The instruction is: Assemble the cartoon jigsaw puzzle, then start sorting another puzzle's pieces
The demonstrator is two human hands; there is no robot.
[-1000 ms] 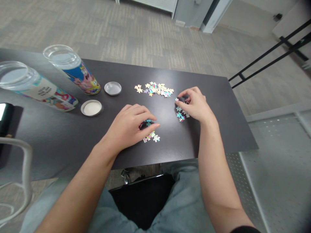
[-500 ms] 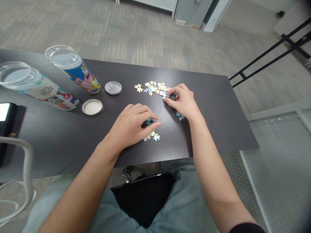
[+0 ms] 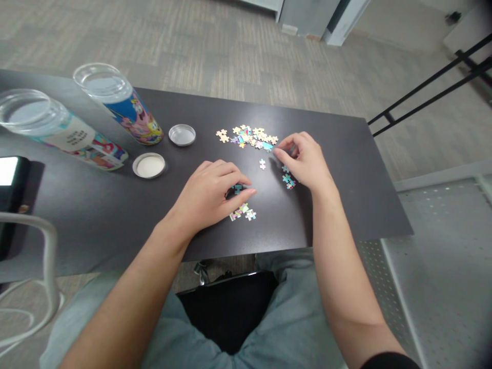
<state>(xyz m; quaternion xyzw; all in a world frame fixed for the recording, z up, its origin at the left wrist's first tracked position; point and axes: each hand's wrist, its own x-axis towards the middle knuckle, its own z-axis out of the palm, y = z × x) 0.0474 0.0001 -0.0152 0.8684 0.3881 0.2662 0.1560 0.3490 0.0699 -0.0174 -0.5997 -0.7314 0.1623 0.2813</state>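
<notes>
My left hand rests on the dark table with its fingers curved and the thumb apart from the index finger. Teal jigsaw pieces show in the gap between thumb and index. Just in front of the thumb lie light, colourful jigsaw pieces. My right hand is at the right edge of a loose pile of jigsaw pieces, thumb and index pinched at a light-blue piece. A single pale piece lies between the hands. Below the right hand are several teal pieces.
Two clear-topped printed canisters stand at the left of the table. Beside them are two round lids, one with a white inside. A black device and a white cable are at the far left.
My right hand has shifted right along the pile's edge. A pale piece now lies separately just in front of the pile, and the light-blue piece has come into view. My left hand stays put.
</notes>
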